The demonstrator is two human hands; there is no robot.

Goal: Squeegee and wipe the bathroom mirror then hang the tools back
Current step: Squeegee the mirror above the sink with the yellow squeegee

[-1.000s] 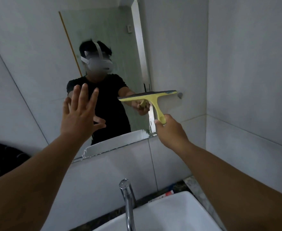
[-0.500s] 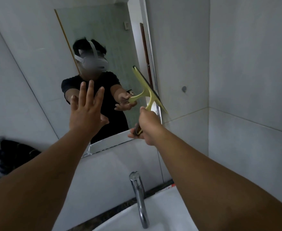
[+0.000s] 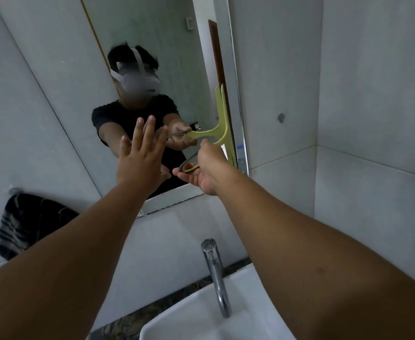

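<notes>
- Your right hand (image 3: 207, 168) grips the handle of the yellow squeegee (image 3: 220, 133); the grey end loop of the handle sticks out on the thumb side, toward your left hand.
- Your left hand (image 3: 141, 153) is released, fingers straight and spread, palm facing the mirror (image 3: 152, 45). Can't tell if the palm is on the glass or just off it.
- Key relation: the squeegee's blade stands near vertical, long axis up-down, just beyond and above your right hand, along the mirror's right edge. The handle runs from the blade back toward your left.
- My read: all uncleaned glass lies to the left of the blade, so the stroke would be a sideways pull toward your left hand. That hand sits in the path; it likely has to clear out first.
- The right hand is the only one on the tool; the left is near it, not touching.
- Hard to make out: whether the rubber edge is in contact with the glass. The reflection overlaps the blade and muddles it.
- A dark striped cloth (image 3: 27, 224) hangs on the wall, well left of and below your left hand. Its hook is not clearly visible.
- A small grey stud (image 3: 281, 117) on the wall right of the squeegee; possibly the tool's hanger, not certain.
- Tap (image 3: 216, 273) and basin (image 3: 189, 320) are below both arms; the basin is cut off by the frame.
</notes>
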